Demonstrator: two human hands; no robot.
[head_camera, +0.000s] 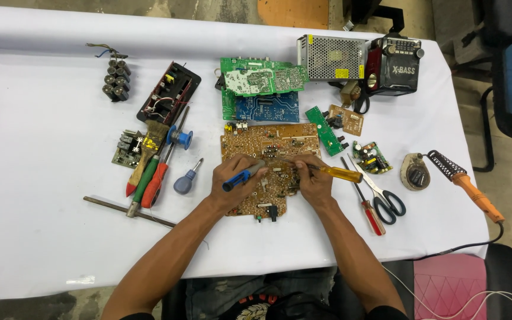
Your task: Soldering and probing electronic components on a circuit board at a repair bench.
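- Fingers of the left hand [235,181] wrap a blue-handled tool [242,176]; the right hand [312,181] pinches a yellow-handled screwdriver [333,172].
- Both tips meet over the brown circuit board [268,145], lying on the white table [42,237]; bracing both wrists on it should steady them.
- Tool tips and the part they touch are too small to make out.
- Scissors [383,198] lie just right.

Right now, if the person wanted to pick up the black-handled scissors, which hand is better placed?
Probably the right hand. The black-handled scissors lie on the white table just to its right, while the left hand is across the brown circuit board. It holds a yellow-handled screwdriver, though.
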